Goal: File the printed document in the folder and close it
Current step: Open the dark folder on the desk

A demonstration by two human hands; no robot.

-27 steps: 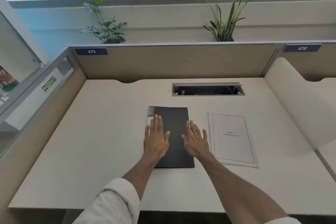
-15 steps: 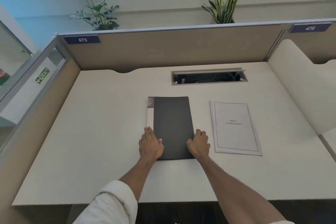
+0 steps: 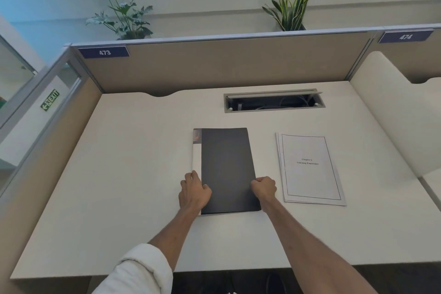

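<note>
The paper [image 3: 310, 168] is showing "Chapter" and "Learning Experience", blue tags [image 3: 104, 52] are showing 473 and 474, and a green sign [image 3: 50, 100] is showing EXIT backwards.

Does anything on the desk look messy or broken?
Nothing looks broken or spilled. The dark folder lies closed and flat, with a hand at each lower edge. The printed document lies beside it, its pages slightly fanned. The cable hatch at the back is open, showing wires.
</note>
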